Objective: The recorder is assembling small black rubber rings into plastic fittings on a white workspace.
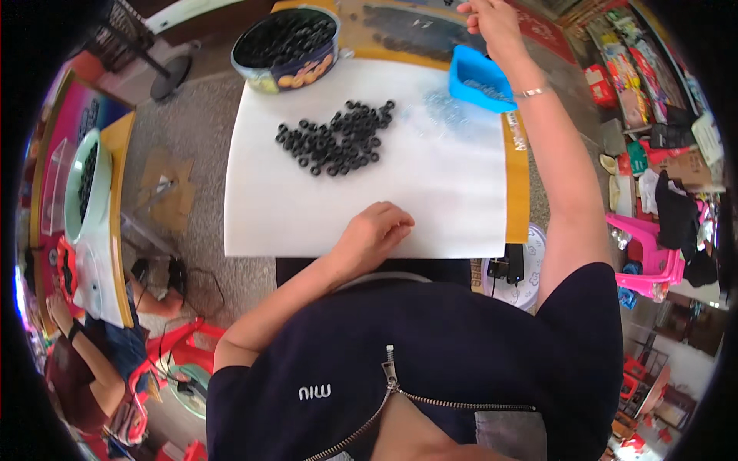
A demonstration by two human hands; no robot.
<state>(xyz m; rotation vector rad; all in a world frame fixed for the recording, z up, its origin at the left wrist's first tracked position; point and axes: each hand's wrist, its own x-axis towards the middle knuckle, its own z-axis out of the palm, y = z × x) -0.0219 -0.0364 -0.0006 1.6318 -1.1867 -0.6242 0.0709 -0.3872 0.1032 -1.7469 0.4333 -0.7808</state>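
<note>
On the white sheet [300, 215] in front of me lies a loose pile of small black rings [338, 142]. My left hand [377, 232] rests near the sheet's front edge, fingers curled in toward the thumb; whatever they may hold is hidden. At the far right, my right hand [492, 27] reaches out beyond a blue scoop-shaped tray [483, 81], its fingers loosely bent and apart, with nothing visible in them. Tiny clear pieces [444, 111] are scattered beside the blue tray, and more lie inside it.
A round tin [296, 77] full of black rings stands at the far left of the sheet. Behind is a clear-covered dark panel [407, 34]. To the left, another person's hand [58, 311] is at a table with a pale green basin [91, 188]. A pink stool [649, 250] stands right.
</note>
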